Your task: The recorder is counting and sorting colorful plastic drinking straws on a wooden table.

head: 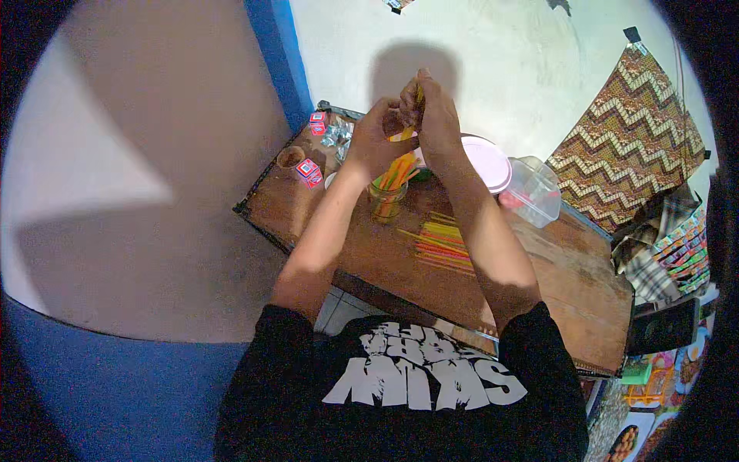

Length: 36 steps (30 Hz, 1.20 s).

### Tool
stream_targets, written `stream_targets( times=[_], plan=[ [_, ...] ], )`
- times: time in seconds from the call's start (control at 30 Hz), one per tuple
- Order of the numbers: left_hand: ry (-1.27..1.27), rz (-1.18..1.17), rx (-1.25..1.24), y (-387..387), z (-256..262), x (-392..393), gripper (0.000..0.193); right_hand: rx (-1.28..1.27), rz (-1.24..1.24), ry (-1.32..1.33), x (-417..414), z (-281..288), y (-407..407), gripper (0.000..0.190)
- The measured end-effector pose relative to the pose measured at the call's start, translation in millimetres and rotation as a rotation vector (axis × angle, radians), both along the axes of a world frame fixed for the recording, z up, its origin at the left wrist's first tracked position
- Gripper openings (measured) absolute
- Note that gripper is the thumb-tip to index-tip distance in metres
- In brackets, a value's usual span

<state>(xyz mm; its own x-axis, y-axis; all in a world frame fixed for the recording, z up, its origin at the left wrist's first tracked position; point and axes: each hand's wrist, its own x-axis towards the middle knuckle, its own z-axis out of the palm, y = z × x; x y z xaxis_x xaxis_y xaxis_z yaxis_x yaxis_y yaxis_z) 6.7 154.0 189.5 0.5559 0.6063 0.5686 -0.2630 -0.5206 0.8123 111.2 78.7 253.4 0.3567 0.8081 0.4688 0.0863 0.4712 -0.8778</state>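
Both hands are raised and close together above the far side of the wooden table. My left hand (374, 134) has its fingers bent against my right hand (437, 118). A thin yellow strip (407, 133), apparently a drinking straw, runs between them, and yellow also shows among the right fingers. The fingertips overlap in shadow, so the exact grip is partly hidden. Just below the hands stands a glass jar (385, 209) with several yellow, orange and green straws (398, 173) upright in it. A loose row of yellow and red straws (441, 242) lies beside my right forearm.
On the wooden table (554, 277) are red-and-white small boxes (309, 173), a round brown cup (290, 156), silvery packets (336, 136), a pink lid (488, 163) and a clear plastic container (534, 193). Patterned cloth (629, 138) hangs on the wall at right.
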Motion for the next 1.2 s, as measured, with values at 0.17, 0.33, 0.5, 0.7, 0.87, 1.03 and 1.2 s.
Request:
stream_targets(
  times=[0.17,0.33,0.5,0.7,0.87,1.03,1.2],
  plan=[
    [-0.020,-0.095,0.017,5.8,5.7,-5.9,0.054,0.041,0.075,0.227,6.0,3.9,2.6,0.054],
    [0.104,-0.053,0.047,5.7,17.1,-16.2,0.049,0.080,0.085,0.208,3.2,22.1,-3.9,0.055],
    [0.177,0.081,0.116,3.1,16.4,-17.3,0.038,0.077,0.139,0.228,6.5,18.5,3.8,0.055],
    [0.166,0.042,0.049,4.8,13.4,-23.8,0.037,0.036,0.154,0.243,4.9,15.9,5.4,0.056],
    [0.195,0.092,0.101,7.8,13.7,-25.1,0.037,0.034,0.171,0.225,0.3,22.7,7.8,0.056],
    [0.279,0.214,0.250,6.3,8.0,-26.9,0.042,-0.003,0.204,0.282,7.6,10.6,12.8,0.058],
    [0.276,0.114,0.118,11.4,6.8,-24.9,0.041,0.021,0.182,0.268,3.7,19.4,9.2,0.060]
  ],
)
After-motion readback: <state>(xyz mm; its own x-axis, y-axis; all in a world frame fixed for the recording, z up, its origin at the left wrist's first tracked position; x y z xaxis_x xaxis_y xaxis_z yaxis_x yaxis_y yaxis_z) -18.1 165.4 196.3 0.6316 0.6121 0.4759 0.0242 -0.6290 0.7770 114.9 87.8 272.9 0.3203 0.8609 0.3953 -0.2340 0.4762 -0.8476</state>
